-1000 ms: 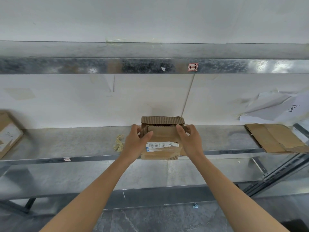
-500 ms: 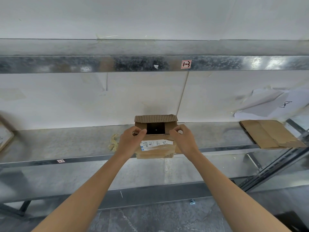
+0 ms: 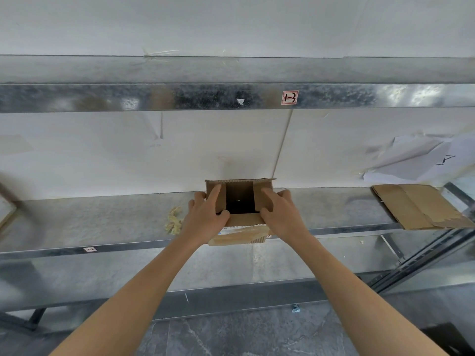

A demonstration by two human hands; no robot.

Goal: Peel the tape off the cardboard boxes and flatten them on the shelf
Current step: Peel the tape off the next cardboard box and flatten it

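the left grip (image 3: 205,217) holds the left side of the cardboard box (image 3: 239,236). one finger lies straight on the left top flap, the thumb sits on the near flap, and the other fingers bend round the outer left corner. the right grip (image 3: 281,214) holds the right side the same way: one finger flat on the right flap, thumb at the near edge, the rest bent over the outer side. both grips are half closed round the box, not spread wide.

the box stands on the metal shelf (image 3: 102,219), at its front edge, in the middle of the view. its top is open and the inside looks dark. a white label (image 3: 232,229) shows on its front, partly hidden by the wrists.

just left of the box lies a crumpled yellow wad of tape (image 3: 174,220). far to the right a flat piece of cardboard (image 3: 416,206) lies on the same shelf, well apart from the box. white paper (image 3: 416,160) hangs loose on the wall above it. a red tag (image 3: 289,97) sticks on the rail of the upper shelf. a blue scrap (image 3: 295,308) lies on the floor below.
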